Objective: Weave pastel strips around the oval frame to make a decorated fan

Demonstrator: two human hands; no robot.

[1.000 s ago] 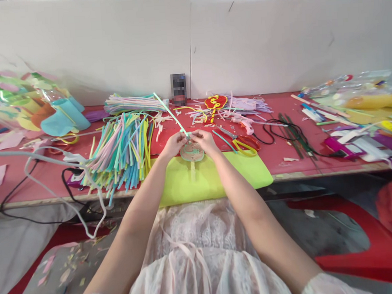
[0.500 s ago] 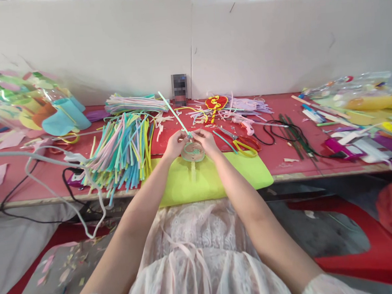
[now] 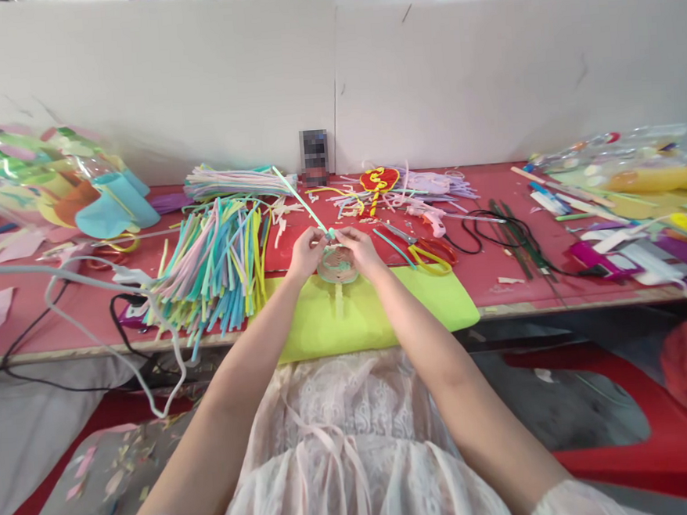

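A pale green pipe cleaner (image 3: 300,198) slants up and to the left from between my fingertips, its lower end bent into a small curl. My left hand (image 3: 309,252) pinches it from the left side. From the right, the closed fingers of my right hand (image 3: 357,250) meet it at the curled end. Just below both hands is a round, coiled-looking disc (image 3: 338,266) in pale green and pinkish tones, with a pale strip beneath it; its details are too small to make out. It lies over a yellow-green cloth pad (image 3: 429,302) at the table edge.
A large pile of pastel pipe cleaners (image 3: 208,267) lies to the left. Scissors with yellow and red handles (image 3: 434,257), a pink glue gun (image 3: 432,218) and a red-and-yellow ornament (image 3: 378,183) are on the right. Cables (image 3: 168,356) hang over the left table edge.
The upright end of the pipe cleaner has tipped slightly left and down. The curled end now shows more between my fingertips. Both hands stay in nearly the same place.
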